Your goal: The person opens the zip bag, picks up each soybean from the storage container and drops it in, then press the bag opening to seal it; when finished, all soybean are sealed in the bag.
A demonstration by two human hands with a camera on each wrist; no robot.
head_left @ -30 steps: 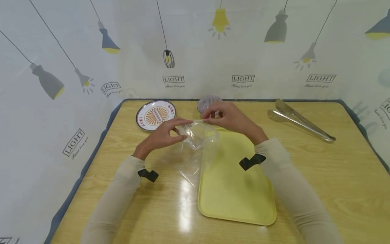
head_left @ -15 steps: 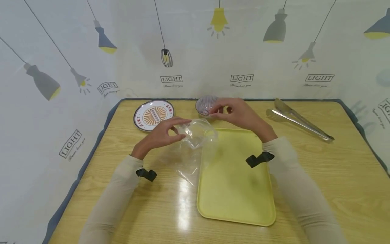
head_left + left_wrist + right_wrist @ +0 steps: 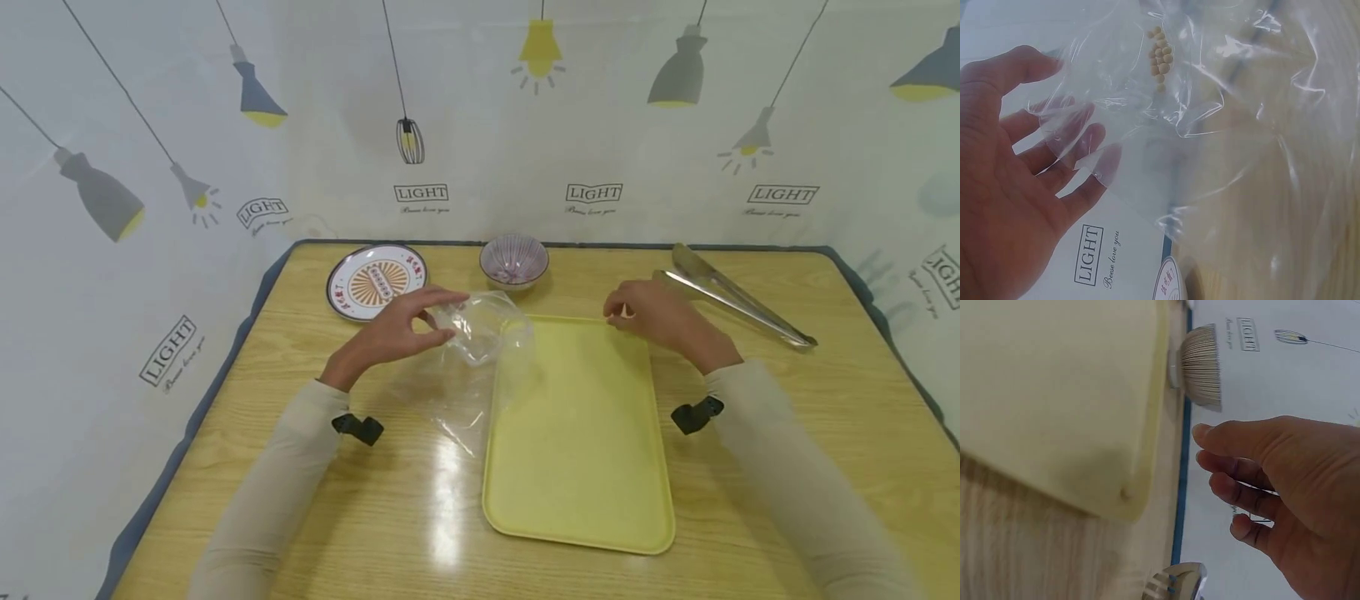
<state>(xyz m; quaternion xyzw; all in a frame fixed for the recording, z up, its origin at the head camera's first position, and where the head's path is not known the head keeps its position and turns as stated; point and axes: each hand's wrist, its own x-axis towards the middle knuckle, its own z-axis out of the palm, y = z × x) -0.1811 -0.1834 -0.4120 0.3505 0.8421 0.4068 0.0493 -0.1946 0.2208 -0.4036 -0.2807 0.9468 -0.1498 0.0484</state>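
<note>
My left hand [image 3: 397, 325] holds up a clear plastic bag [image 3: 480, 333], whose film hangs over the table and the tray's left edge. In the left wrist view, the bag [image 3: 1235, 125] covers the curved fingertips [image 3: 1107, 164], while the thumb stands apart from them. A cluster of small beige balls [image 3: 1160, 59] shows through the film. My right hand [image 3: 660, 317] is off the bag, over the far right corner of the yellow tray [image 3: 577, 433]. The right wrist view shows this hand [image 3: 1279, 475] with loosely bent fingers and nothing in them.
A round plate [image 3: 360, 283] with an orange sunburst lies at the back left. Beside it, at the back middle, stands a striped bowl [image 3: 514, 260]. Metal tongs [image 3: 738, 300] lie at the back right, beyond my right hand. A printed cloth [image 3: 487, 108] backs the table.
My right hand has let go of the bag's edge and moved right, past the bowl, to the tray's far right corner. The left hand has stayed nearly still with the bag.
</note>
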